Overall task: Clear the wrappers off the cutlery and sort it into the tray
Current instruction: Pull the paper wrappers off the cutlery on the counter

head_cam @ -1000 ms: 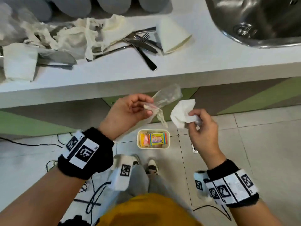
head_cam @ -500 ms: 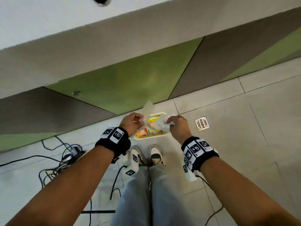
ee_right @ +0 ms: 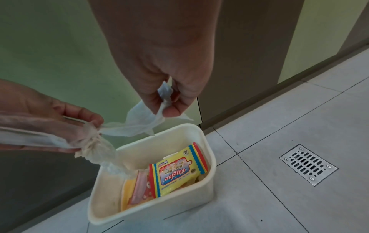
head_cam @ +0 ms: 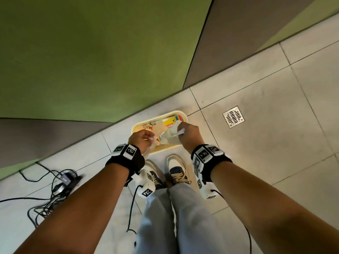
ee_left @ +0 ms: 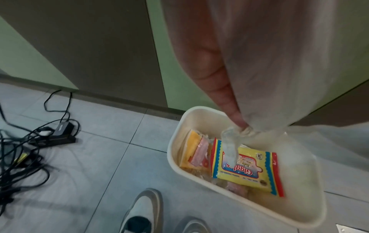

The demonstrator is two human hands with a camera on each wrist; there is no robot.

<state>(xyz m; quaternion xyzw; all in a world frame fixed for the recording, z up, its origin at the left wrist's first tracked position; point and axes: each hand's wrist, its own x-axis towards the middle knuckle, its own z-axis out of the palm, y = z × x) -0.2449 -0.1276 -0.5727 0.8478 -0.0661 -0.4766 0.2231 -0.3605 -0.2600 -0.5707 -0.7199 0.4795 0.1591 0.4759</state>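
Wrappers stripped from the cutlery hung over a cream bin (head_cam: 180,114) on the tiled floor, at the centre of the head view. The left hand (head_cam: 141,139) pinched a clear plastic wrapper (ee_right: 93,146) at its bunched, twisted neck, fingers (ee_left: 229,100) pressed together around it, with one tail dangling inside the bin's rim. The right hand (head_cam: 189,134) pinched a crumpled white tissue wrapper (ee_right: 143,121) between thumb and fingertips (ee_right: 171,112), holding it just above the bin's far edge. The two wrappers appeared to touch where the tissue trailed toward the plastic knot. A yellow wipes packet (ee_right: 177,171) and an orange packet (ee_left: 192,151) already lay in the bin. A floor drain (head_cam: 233,116) sat to the right, a tangle of black cables (head_cam: 53,186) at lower left, and the person's shoes (head_cam: 176,171) stood just below the bin. No cutlery or tray showed in any view.

The step in hand looked like discarding spent wrappers. The next move would likely call for both hands to let go so the scraps drop inside, the tissue first needing to be brought further over the opening, since light film may cling to skin or drift past the rim.
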